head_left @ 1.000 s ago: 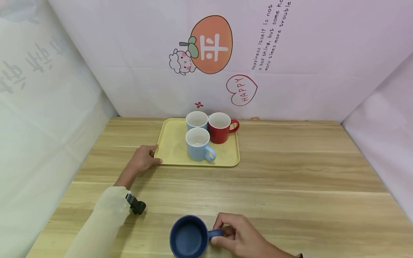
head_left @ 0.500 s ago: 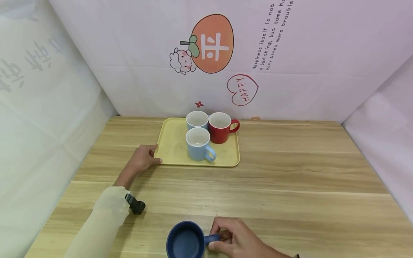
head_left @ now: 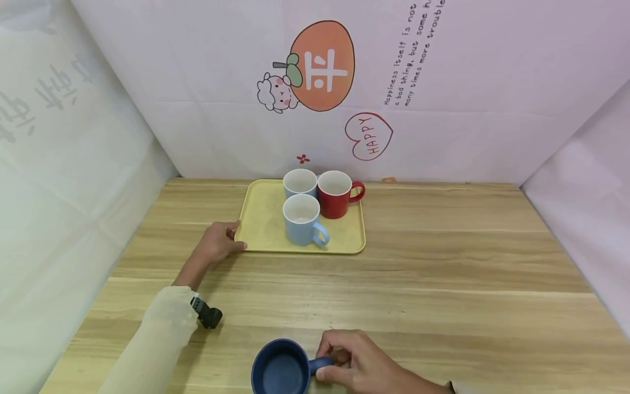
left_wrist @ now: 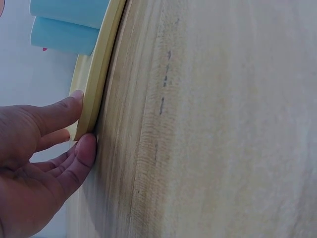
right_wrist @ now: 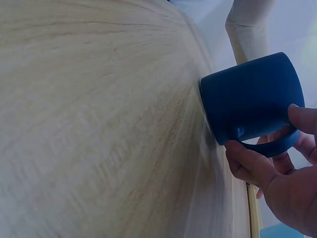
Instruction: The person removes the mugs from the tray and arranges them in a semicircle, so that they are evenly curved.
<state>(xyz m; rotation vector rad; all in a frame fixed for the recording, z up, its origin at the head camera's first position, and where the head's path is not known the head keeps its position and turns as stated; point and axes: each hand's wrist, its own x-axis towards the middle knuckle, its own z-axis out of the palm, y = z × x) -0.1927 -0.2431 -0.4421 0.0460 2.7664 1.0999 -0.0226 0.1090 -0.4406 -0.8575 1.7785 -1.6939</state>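
Observation:
At the back of the table lies a yellow tray (head_left: 263,219) bearing two light blue mugs (head_left: 298,230) and a red mug (head_left: 333,200). My left hand (head_left: 217,241) holds the tray's front left corner; in the left wrist view, thumb and fingers of the hand (left_wrist: 42,153) pinch the rim (left_wrist: 94,87). Near the front edge, my right hand (head_left: 361,364) grips the handle of a dark blue mug (head_left: 283,369). The right wrist view shows this mug (right_wrist: 252,96) with its base at the tabletop and the hand (right_wrist: 290,186) around its handle.
The wooden table (head_left: 418,262) is bounded by a printed white cloth (head_left: 221,126) behind the tray and by white cloth at both sides. A black device (head_left: 209,316) is worn on the left wrist.
The dark blue mug and my right hand have shifted slightly left and toward the front edge. My left hand and the tray have stayed in place.

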